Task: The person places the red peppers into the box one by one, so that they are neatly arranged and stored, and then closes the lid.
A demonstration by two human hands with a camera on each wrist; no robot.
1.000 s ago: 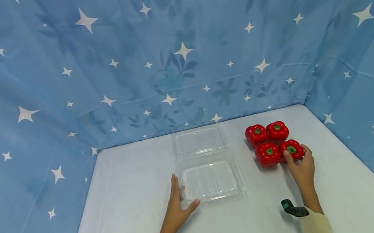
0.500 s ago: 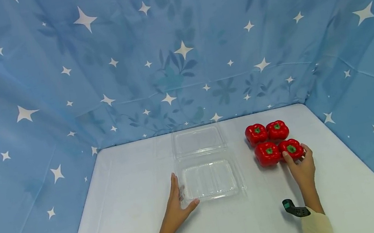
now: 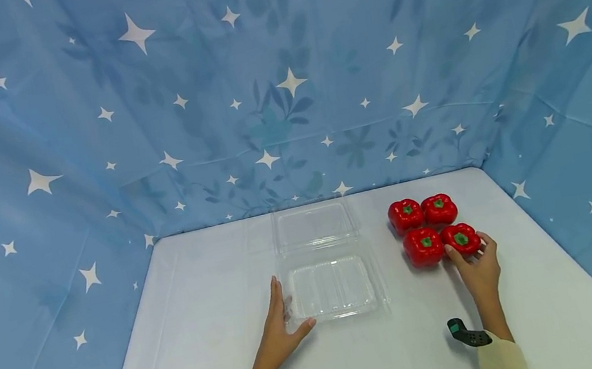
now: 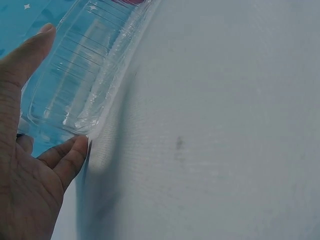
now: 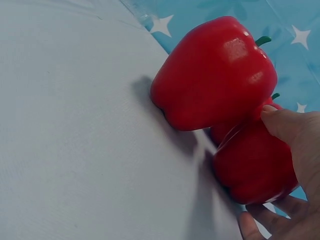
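On the right of the table in the head view, my right hand (image 3: 479, 270) holds a red bell pepper (image 3: 460, 234), thumb on one side and fingers round the other. Its green stem faces up. Right beside it sits another red bell pepper (image 5: 212, 75), large in the right wrist view. My left hand (image 3: 276, 338) rests at the near left corner of a clear plastic clamshell box (image 4: 75, 75), fingers straight along its left side and thumb spread toward its front edge. The box lies opened out, its lid (image 3: 314, 224) folded back toward the far edge.
Behind the front pair, two more red bell peppers (image 3: 406, 216) stand close together. A white cloth covers the table (image 3: 203, 330). Blue star-patterned curtains (image 3: 296, 112) border its back and sides.
The right thumb has shifted slightly down the near left side of the bell pepper. The left hand, the box and the other peppers keep their places.
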